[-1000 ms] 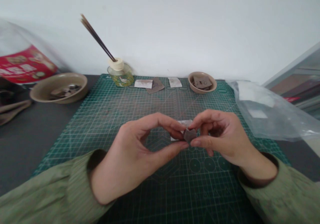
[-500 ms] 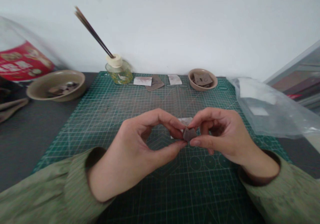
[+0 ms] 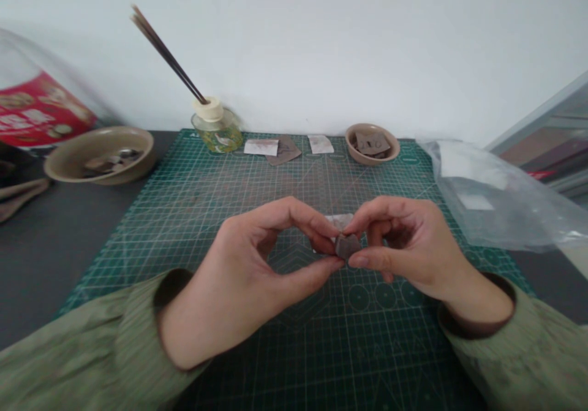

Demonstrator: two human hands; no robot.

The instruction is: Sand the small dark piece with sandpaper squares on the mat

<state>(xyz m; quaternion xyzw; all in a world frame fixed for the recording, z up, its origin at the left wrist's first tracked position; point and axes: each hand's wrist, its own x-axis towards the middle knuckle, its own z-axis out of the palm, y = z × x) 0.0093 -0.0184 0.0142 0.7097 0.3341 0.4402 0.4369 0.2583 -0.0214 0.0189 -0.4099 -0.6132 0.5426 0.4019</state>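
The left hand [image 3: 252, 276] and right hand [image 3: 408, 239] pinch the shard [image 3: 348, 247] between thumbs and fingertips, both otherwise loosely curled. It is held above the mat [image 3: 294, 350], in front of the paper [image 3: 340, 220]. Its broad grey face is turned toward the camera; it is small and nearly as wide as it is tall, so I cannot tell its long axis, and fingers cover its edges.

At the mat's far right, the small bowl [image 3: 353, 153] holds a stack of flat brown pieces [image 3: 371, 143], the top one bearing dark marks. Left of the mat, the large bowl [image 3: 62, 169] has several small pieces lying in it. The jar [image 3: 220, 136] stands at the far left corner, its sticks [image 3: 169, 57] leaning up to the left.
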